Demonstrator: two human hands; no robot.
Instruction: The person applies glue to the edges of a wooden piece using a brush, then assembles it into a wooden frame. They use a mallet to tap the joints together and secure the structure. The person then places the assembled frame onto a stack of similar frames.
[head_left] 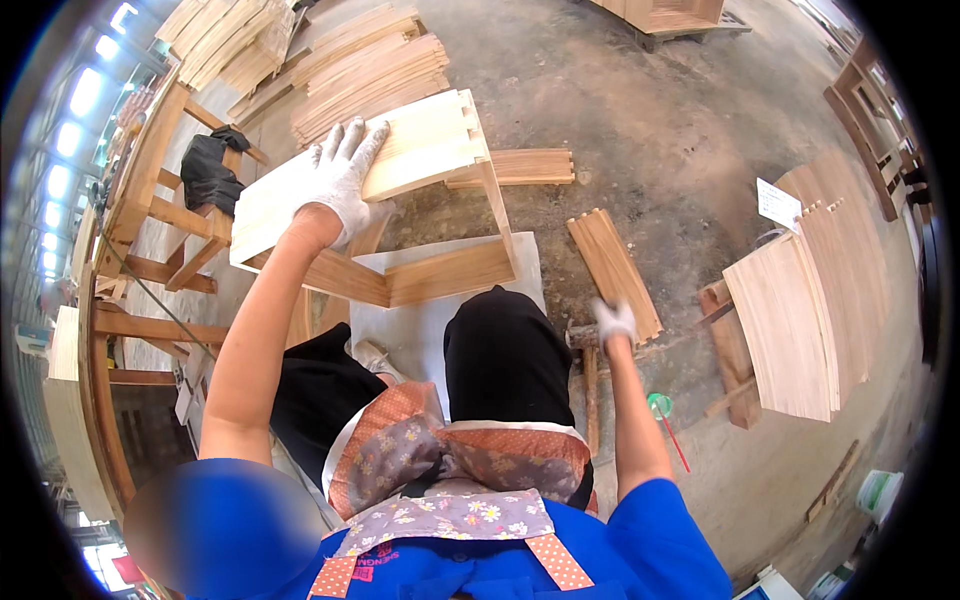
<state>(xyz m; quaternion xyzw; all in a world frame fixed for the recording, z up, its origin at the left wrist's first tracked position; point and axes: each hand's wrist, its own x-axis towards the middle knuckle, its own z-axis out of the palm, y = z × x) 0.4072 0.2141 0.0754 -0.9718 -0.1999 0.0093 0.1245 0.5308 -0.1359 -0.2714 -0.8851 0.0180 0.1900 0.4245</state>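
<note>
- Head view, looking down: we see a pale wooden box frame (425, 140) tilted ahead of our knees, a bit L of ctr, partly over a pale sheet (400, 340) on the floor.
- Our L hand (342, 185), white-gloved, lies on the frame's upper panel w/ fingers spread, not pinching; the thumb is hard to make out.
- Our R hand (616, 322), also gloved, is blurred, right by the head of a hammer (583, 337); we can't tell if it grips or just touches it.
- Just beyond that hand, a loose board (610, 265) lies on the floor; another board (530, 167) lies beyond the frame.
- Off to the R, well apart: a stack of boards (785, 320) w/ a paper slip (778, 204) on top.
- Risks, our guess: the frame could tip or rack b/c only one flat palm seems to steady it; notched corners could split if struck off-sq.; L fingers could get hit if a blow lands near them.
</note>
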